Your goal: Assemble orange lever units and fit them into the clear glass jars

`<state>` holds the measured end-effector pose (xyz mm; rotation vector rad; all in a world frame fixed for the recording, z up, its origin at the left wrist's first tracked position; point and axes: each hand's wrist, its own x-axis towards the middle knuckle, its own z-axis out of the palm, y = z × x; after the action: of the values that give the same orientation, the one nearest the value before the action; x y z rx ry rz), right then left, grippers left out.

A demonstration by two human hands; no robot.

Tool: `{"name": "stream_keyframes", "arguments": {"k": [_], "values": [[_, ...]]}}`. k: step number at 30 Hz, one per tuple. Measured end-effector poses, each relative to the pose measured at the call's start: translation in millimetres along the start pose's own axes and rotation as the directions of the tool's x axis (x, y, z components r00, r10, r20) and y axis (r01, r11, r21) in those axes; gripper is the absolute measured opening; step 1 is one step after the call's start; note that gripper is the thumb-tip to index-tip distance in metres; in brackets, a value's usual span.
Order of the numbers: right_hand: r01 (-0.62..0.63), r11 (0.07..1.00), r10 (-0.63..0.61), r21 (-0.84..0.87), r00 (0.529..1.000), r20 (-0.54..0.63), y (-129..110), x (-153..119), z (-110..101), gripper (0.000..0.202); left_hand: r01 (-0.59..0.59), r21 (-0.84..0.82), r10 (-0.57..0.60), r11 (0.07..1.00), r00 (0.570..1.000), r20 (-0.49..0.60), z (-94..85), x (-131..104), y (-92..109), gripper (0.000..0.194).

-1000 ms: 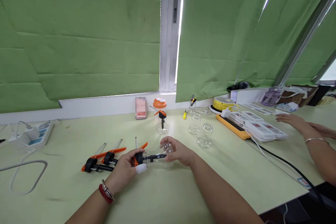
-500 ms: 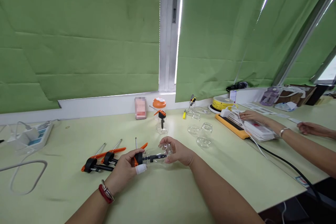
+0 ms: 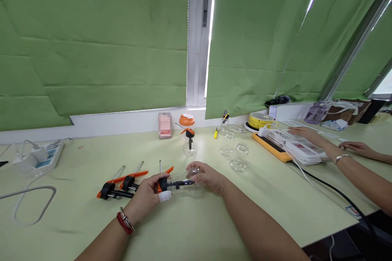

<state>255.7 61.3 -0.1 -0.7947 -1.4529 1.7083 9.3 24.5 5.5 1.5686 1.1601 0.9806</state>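
A clear glass bottle [image 3: 180,182] lies on its side between my two hands, with a black tube inside it. My left hand [image 3: 150,191] grips the black and orange pump head [image 3: 162,185] at the bottle's neck; white tape wraps a finger. Around the bottle's rounded base, my right hand [image 3: 208,177] is closed. To the left lie two more black pump heads [image 3: 108,191] with orange levers and metal spouts. Beyond my hands, an assembled bottle [image 3: 190,142] stands upright. Two open glass bottles [image 3: 239,158] stand to the right.
Screwdrivers [image 3: 226,118], an orange cap [image 3: 186,120] and a pink box [image 3: 165,125] are near the wall. White power strips [image 3: 50,157] sit at left. At right, another person's hands are by a stack of white cards [image 3: 303,151] and an orange-black device [image 3: 271,147].
My right fingers have shifted slightly on the bottle's base. The other person's hand has moved a little over the stack at right. The view has shifted slightly.
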Motion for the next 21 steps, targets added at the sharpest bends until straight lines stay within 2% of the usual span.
{"name": "stream_keyframes", "arguments": {"k": [5, 10, 13, 17, 21], "values": [[-0.035, 0.999, 0.035, 0.008, 0.999, -0.019, 1, 1, 3, 0.033, -0.003, 0.009, 0.003, 1.000, 1.000, 0.029, -0.4, 1, -3, 0.053], [-0.040, 0.999, 0.041, 0.022, 0.998, -0.040, 0, 0, 0, 0.040, 0.014, 0.015, -0.014, 1.000, 1.000, -0.017, -0.7, 1, 0, 0.050], [0.002, 0.999, -0.002, 0.054, 1.000, 0.004, -2, -3, -7, 0.046, 0.030, -0.038, -0.032, 0.999, 0.999, -0.040, -2.2, 1, 3, 0.048], [0.042, 0.997, -0.047, 0.059, 0.995, 0.088, -2, -5, -16, 0.062, 0.054, -0.080, -0.059, 0.995, 0.996, -0.061, -4.9, 2, 3, 0.050], [0.009, 0.996, -0.017, 0.090, 0.996, 0.084, 1, -3, -16, 0.057, 0.039, -0.083, -0.044, 0.996, 0.997, -0.058, -6.0, 3, -2, 0.050]]}}
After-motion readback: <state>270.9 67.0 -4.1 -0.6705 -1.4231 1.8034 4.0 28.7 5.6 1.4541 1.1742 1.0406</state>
